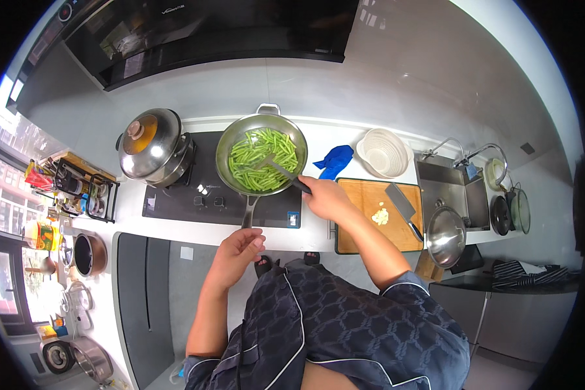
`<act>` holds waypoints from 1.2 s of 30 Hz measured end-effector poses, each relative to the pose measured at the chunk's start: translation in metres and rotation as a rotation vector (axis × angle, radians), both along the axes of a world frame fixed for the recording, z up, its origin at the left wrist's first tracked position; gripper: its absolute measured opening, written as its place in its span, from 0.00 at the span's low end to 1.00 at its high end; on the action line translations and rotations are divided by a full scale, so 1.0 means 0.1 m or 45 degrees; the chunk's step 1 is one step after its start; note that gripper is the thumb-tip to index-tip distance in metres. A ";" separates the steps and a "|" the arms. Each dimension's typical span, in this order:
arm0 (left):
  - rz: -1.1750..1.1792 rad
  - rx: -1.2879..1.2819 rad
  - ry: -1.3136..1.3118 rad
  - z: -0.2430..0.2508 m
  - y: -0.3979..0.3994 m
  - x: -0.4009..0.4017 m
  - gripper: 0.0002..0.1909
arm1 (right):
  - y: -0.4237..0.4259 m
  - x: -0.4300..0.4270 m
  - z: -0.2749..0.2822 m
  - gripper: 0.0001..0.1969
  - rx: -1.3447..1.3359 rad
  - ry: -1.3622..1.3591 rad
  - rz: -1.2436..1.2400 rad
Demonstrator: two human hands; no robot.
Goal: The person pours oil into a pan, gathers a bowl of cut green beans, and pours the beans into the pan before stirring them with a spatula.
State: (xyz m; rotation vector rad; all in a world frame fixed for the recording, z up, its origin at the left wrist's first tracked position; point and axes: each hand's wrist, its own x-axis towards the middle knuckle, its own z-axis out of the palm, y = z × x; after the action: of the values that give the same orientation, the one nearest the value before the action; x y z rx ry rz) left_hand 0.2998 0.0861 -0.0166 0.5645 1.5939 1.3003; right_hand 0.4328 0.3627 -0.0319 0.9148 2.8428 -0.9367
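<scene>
A steel frying pan (221, 163) holds cut green beans (268, 141). My right hand (327, 197) grips the black handle of a spatula (285, 171), whose blade rests among the beans. At the near end of the pan's metal handle (248, 212) is my left hand (241, 251), its fingers loosely curled; whether it touches the handle is hard to tell. To the right of the pan, a wooden cutting board (356, 204) carries chopped pale pieces, perhaps garlic (380, 217), and a cleaver (402, 202).
A lidded steel pot (151, 146) stands at the left of the black cooktop (200, 180). Behind the board are a crumpled blue cloth or bag (335, 160) and a cream basket (382, 151). Farther right is a steel sink (438, 183); a domed lid (446, 237) leans by its front.
</scene>
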 end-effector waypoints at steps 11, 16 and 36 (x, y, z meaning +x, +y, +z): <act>-0.005 -0.106 0.212 -0.17 0.12 -0.02 0.23 | 0.07 0.40 0.23 0.25 0.039 0.002 0.046; -0.025 -0.127 0.265 -0.17 0.23 -0.01 0.22 | 0.02 0.45 0.29 0.23 0.088 -0.070 0.080; 0.054 -0.142 0.177 -0.13 0.04 0.11 0.22 | 0.74 0.20 0.61 0.16 0.614 -0.151 0.186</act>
State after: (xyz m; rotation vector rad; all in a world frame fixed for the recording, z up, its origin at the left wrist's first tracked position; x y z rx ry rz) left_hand 0.3110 0.0903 -0.0296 0.5650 1.7895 1.2165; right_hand 0.4527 0.4368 0.0293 0.7358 3.0265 -0.1725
